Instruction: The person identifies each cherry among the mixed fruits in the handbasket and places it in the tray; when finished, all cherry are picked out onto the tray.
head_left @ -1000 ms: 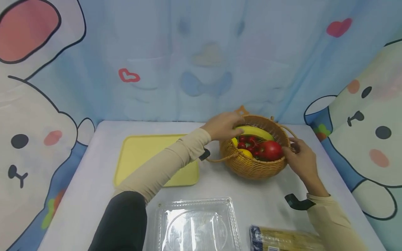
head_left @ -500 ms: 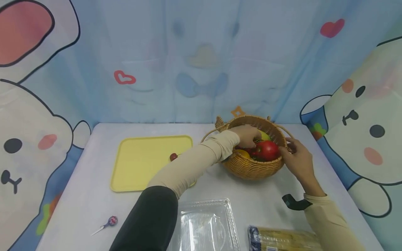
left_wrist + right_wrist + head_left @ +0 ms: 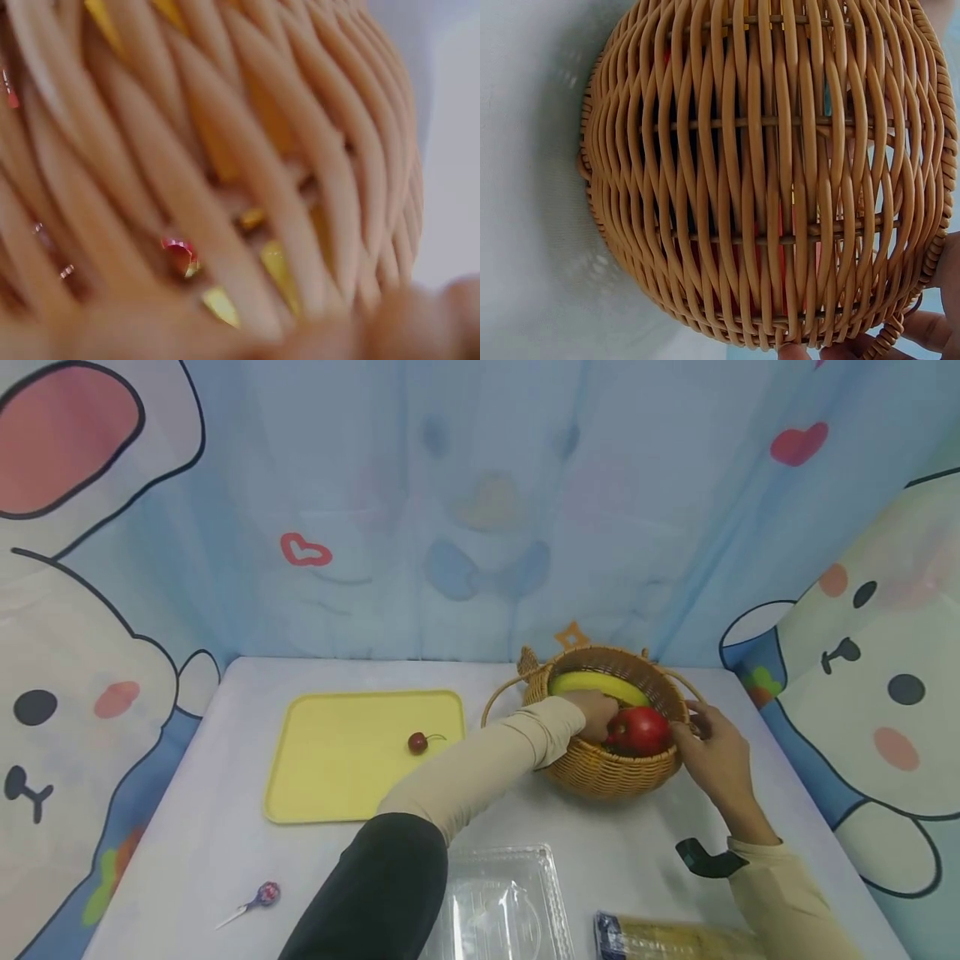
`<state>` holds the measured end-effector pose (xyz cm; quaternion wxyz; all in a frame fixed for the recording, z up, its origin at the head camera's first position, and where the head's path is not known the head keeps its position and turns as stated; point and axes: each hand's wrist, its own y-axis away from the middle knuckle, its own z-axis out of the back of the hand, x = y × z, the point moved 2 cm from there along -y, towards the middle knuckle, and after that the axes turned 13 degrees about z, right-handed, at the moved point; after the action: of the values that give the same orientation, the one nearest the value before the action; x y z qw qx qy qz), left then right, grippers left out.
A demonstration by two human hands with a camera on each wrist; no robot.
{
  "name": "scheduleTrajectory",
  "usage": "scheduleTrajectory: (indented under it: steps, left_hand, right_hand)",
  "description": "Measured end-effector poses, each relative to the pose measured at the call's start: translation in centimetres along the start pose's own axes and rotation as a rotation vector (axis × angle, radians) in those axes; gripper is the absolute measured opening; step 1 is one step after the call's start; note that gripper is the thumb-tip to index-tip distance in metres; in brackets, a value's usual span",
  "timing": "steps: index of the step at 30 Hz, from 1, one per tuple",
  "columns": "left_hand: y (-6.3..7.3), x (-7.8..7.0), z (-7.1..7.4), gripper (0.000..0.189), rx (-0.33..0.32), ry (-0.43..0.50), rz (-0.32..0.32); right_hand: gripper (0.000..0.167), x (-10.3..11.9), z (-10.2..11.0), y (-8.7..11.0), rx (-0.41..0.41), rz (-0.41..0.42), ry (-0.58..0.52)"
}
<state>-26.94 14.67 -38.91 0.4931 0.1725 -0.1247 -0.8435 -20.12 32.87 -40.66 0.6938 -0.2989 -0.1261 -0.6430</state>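
2 hands at 1 wicker basket, right of centre at the back of a white-covered table.

Left hand: wrist over the near-left rim, hand down inside among the fruit, knuckles bent. Fingertips hidden behind the hand and the red fruit; cannot tell how far they are spread or whether they have hold of anything. Left wrist view blurred: mostly weave, red and yellow showing through the gaps.

Right hand: thumb and fingers bent round the right rim near the handle base, little gap between them, steadying the basket.

Basket contents in sight: 1 banana along the back, 1 large round red fruit at the front right, just beside the left hand. Anything under that hand not visible.

Left of the basket, 1 dark red cherry, stem on, lies towards the right side of a yellow tray. Nearer, 1 lollipop on the table.

Step in hand, by my judgement: feeling for or grasping something small low in the basket. Next move seems to call for a light pinch, a straight lift clear of rim and banana, and the right hand kept firm.
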Motion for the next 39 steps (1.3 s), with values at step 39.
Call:
scheduleTrajectory:
  steps: [39]
  left_hand:
    - [6.2, 6.5, 3.1, 0.025, -0.485, 0.384, -0.221]
  right_hand:
    - [0.054, -0.2, -0.5, 0.0, -0.055, 0.009, 0.002]
